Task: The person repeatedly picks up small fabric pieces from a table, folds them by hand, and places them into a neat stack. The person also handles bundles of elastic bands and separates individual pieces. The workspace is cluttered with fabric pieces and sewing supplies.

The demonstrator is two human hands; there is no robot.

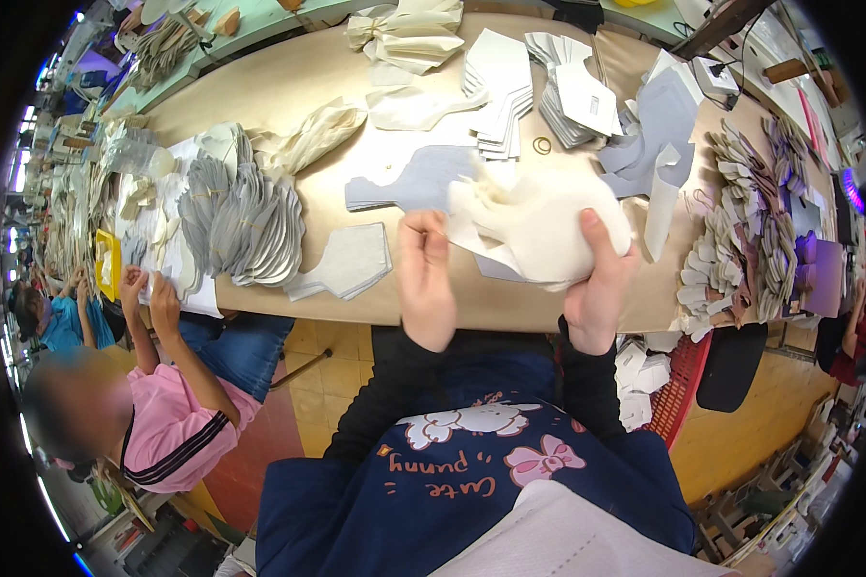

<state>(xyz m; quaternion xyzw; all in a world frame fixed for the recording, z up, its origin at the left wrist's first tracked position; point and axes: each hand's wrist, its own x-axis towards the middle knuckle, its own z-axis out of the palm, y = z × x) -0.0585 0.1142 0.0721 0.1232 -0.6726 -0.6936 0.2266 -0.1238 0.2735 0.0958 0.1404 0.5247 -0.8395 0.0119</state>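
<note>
My right hand (598, 287) grips a stack of cream cut pieces (544, 221), thumb on top and fingers underneath. The stack is held above the near part of the table, its left end loose and slightly blurred. Close to that end, my left hand (426, 274) is closed with its fingers curled in; whatever it may pinch is too small to make out. Under and behind the stack lie grey-blue cut pieces (409, 178). A small fan of pale grey pieces (346, 262) rests left of my left hand.
Stacked white pieces (498, 91) and rubber bands (542, 145) lie on the brown-covered table (327, 207). Grey bundles (236, 221) are at left, tied bundles (731, 226) at right. A co-worker in a pink shirt (185, 418) sits left. A red basket (678, 385) stands below the right edge.
</note>
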